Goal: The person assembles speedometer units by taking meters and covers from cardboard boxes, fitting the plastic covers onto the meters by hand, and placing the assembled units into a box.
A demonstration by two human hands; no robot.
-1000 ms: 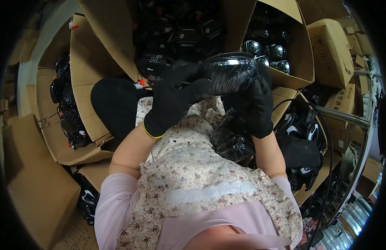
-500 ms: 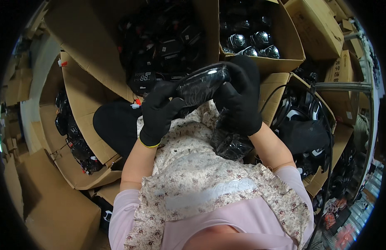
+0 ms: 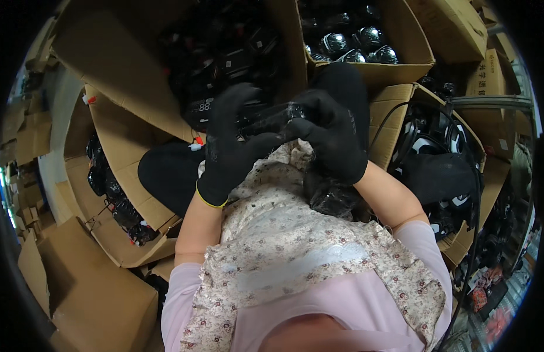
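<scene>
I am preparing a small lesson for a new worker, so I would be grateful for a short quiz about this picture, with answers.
1. Short answer: Which hand, the left hand or the right hand, shows a yellow edge at the wrist?
2. True or false: The dark plastic-wrapped thing is between the two hands.
3. Choose: Where are the shiny round wrapped things?
(a) in the left hand
(b) in an open cardboard box
(c) in the right hand

Key: 1. the left hand; 2. true; 3. (b)

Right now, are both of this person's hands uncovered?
No, the left hand and the right hand are both covered by black gloves.
</scene>
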